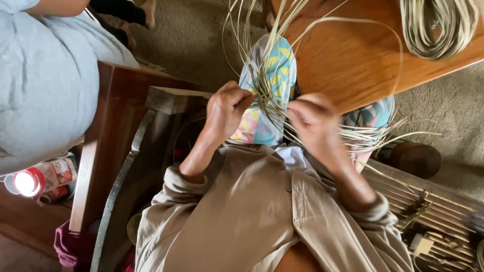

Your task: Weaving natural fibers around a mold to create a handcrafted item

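Strips [269, 108] lie pinched between both hands [272, 113].

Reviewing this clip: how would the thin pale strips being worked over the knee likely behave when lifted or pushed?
The pale strips probably flex and spring back: long ends arc up over the wooden table. Likely very light, being thin. Loose ends fan out past the right hand, so they may splay unless pinched, as the left hand does.
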